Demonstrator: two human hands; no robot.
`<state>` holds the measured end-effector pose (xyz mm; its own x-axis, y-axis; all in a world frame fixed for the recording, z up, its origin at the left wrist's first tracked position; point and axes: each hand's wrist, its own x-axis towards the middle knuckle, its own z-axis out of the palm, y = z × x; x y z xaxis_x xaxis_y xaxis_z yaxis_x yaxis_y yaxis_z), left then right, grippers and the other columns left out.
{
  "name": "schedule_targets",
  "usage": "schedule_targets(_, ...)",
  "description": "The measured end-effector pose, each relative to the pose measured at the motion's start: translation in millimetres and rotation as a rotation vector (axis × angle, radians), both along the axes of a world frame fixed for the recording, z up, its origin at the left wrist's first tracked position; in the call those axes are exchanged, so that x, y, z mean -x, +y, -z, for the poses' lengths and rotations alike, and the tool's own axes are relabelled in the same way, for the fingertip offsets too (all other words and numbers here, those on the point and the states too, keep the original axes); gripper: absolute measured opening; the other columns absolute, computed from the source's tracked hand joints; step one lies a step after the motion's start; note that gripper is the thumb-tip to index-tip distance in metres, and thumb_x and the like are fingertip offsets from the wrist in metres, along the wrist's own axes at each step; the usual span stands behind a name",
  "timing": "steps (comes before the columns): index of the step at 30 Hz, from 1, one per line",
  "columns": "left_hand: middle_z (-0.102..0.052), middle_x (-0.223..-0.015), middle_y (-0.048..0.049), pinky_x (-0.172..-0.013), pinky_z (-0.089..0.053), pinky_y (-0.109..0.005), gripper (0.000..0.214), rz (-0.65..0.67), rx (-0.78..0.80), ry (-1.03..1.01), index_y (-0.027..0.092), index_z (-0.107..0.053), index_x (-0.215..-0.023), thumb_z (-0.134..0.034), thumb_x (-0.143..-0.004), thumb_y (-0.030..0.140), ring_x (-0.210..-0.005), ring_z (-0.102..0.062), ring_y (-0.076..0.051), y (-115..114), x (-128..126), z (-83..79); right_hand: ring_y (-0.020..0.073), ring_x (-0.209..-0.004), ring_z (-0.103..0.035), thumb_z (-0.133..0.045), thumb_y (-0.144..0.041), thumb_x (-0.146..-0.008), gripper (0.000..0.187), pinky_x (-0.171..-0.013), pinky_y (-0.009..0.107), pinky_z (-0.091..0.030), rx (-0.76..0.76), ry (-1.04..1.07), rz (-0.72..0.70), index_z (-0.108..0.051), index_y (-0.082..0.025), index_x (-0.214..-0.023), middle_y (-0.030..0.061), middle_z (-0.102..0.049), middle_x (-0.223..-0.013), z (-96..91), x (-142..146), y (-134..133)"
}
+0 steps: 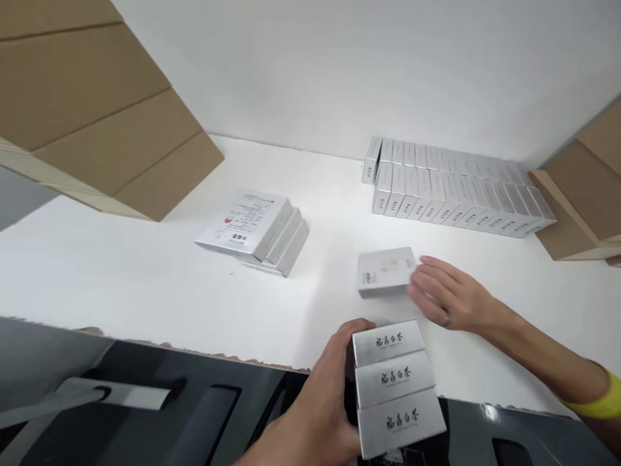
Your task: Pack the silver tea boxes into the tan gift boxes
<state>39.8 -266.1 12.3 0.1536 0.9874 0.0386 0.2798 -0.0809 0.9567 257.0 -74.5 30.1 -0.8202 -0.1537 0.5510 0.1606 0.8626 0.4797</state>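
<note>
My left hand (330, 395) grips a stack of three silver-white tea boxes (400, 382) by its left side, above the table's front edge. Dark Chinese lettering marks the sides that face me. Just beyond the stack, a single tea box (387, 268) lies with its printed broad face up. My right hand (446, 294) has its bent fingers at the right end of that box, slightly blurred. To the left, a small pile of tea boxes (252, 226) rests on the table, its top one turned a little askew.
Several tea boxes (451, 194) stand on edge in two rows along the back wall. Brown cardboard cartons (107, 97) rise at the left, and more cardboard (577, 188) is at the right. The white table (160, 291) has a rough front edge, with dark chair-like parts below.
</note>
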Motion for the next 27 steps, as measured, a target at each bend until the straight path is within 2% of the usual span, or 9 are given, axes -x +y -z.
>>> schedule_targets(5, -0.057, -0.146, -0.0112, -0.101, -0.064, -0.043, 0.1, 0.061, 0.04, -0.032, 0.035, -0.028, -0.153, -0.09, -0.075, 0.039, -0.119, -0.071, -0.028, 0.6, -0.4, 5.7, 0.0222, -0.096, -0.067, -0.077, -0.004, -0.088, 0.038, -0.09, 0.045, -0.065, 0.105, 0.003, 0.282, -0.059, -0.011, -0.12, 0.012, -0.069, -0.107, 1.4, -95.2, -28.7)
schedule_targets(10, -0.056, -0.15, -0.0115, -0.102, -0.064, -0.048, 0.106, 0.122, 0.051, -0.006, 0.039, -0.025, -0.155, -0.091, -0.073, 0.039, -0.126, -0.069, -0.032, 5.8, -2.4, 11.3, 0.0271, -0.104, -0.07, -0.068, -0.009, -0.093, 0.048, -0.084, 0.046, -0.067, 0.306, 0.092, 0.555, -0.059, -0.026, -0.136, 0.0109, -0.066, -0.109, 18.8, -132.3, -51.2)
schedule_targets(13, -0.058, -0.146, -0.0113, -0.1, -0.065, -0.048, 0.101, 0.155, 0.093, -0.02, 0.038, -0.026, -0.154, -0.09, -0.075, 0.039, -0.123, -0.07, -0.031, 11.0, -6.2, 4.7, 0.0311, -0.105, -0.071, -0.067, -0.016, -0.094, 0.039, -0.084, 0.052, -0.067, 0.418, 0.191, 0.651, -0.065, -0.03, -0.131, 0.0106, -0.068, -0.105, 27.4, -129.3, -58.5)
schedule_targets(15, -0.059, -0.146, -0.0117, -0.1, -0.065, -0.046, 0.097, 0.143, 0.096, -0.021, 0.036, -0.028, -0.152, -0.089, -0.076, 0.038, -0.124, -0.07, -0.031, 14.3, -10.0, -2.8, 0.0312, -0.097, -0.072, -0.07, -0.017, -0.093, 0.036, -0.083, 0.054, -0.066, 0.424, 0.201, 0.636, -0.068, -0.029, -0.126, 0.0092, -0.069, -0.099, 27.4, -117.5, -61.3)
schedule_targets(18, -0.061, -0.142, -0.0097, -0.102, -0.064, -0.044, 0.091, 0.106, 0.113, -0.013, 0.035, -0.031, -0.148, -0.088, -0.078, 0.039, -0.124, -0.069, -0.029, 17.9, -15.7, -13.4, 0.0279, -0.087, -0.071, -0.072, -0.013, -0.091, 0.04, -0.078, 0.049, -0.063, 0.399, 0.135, 0.499, -0.066, -0.029, -0.127, 0.0071, -0.071, -0.096, 17.4, -93.7, -65.0)
schedule_targets(21, -0.061, -0.139, -0.0102, -0.101, -0.064, -0.044, 0.088, 0.1, 0.155, -0.027, 0.033, -0.033, -0.146, -0.088, -0.078, 0.042, -0.12, -0.07, -0.028, 19.7, -19.0, -18.4, 0.0247, -0.081, -0.068, -0.074, -0.015, -0.092, 0.036, -0.069, 0.043, -0.057, 0.515, 0.067, 0.33, -0.063, -0.023, -0.125, 0.007, -0.072, -0.095, 4.3, -78.0, -68.4)
schedule_targets(23, -0.061, -0.139, -0.0113, -0.101, -0.063, -0.045, 0.086, 0.105, 0.157, -0.039, 0.031, -0.037, -0.144, -0.089, -0.077, 0.044, -0.118, -0.071, -0.029, 19.7, -19.6, -18.2, 0.0238, -0.078, -0.066, -0.072, -0.018, -0.093, 0.031, -0.067, 0.043, -0.053, 0.593, 0.105, 0.297, -0.061, -0.022, -0.122, 0.0066, -0.072, -0.094, 0.5, -74.7, -68.8)
schedule_targets(25, -0.06, -0.139, -0.0112, -0.103, -0.062, -0.046, 0.084, 0.106, 0.147, -0.043, 0.03, -0.041, -0.143, -0.09, -0.077, 0.044, -0.118, -0.07, -0.029, 18.8, -19.4, -16.2, 0.0276, -0.088, -0.067, -0.07, -0.027, -0.096, 0.03, -0.074, 0.046, -0.053, 0.644, 0.191, 0.449, -0.06, -0.023, -0.124, 0.0094, -0.072, -0.102, 2.0, -73.1, -66.8)
schedule_targets(27, -0.059, -0.14, -0.0107, -0.104, -0.061, -0.047, 0.083, 0.107, 0.143, -0.039, 0.031, -0.041, -0.144, -0.089, -0.077, 0.043, -0.12, -0.069, -0.029, 17.5, -18.9, -13.3, 0.0359, -0.106, -0.066, -0.069, -0.049, -0.096, 0.047, -0.083, 0.053, -0.055, 0.759, 0.22, 0.725, -0.057, -0.021, -0.132, 0.016, -0.068, -0.12, 6.3, -68.8, -63.4)
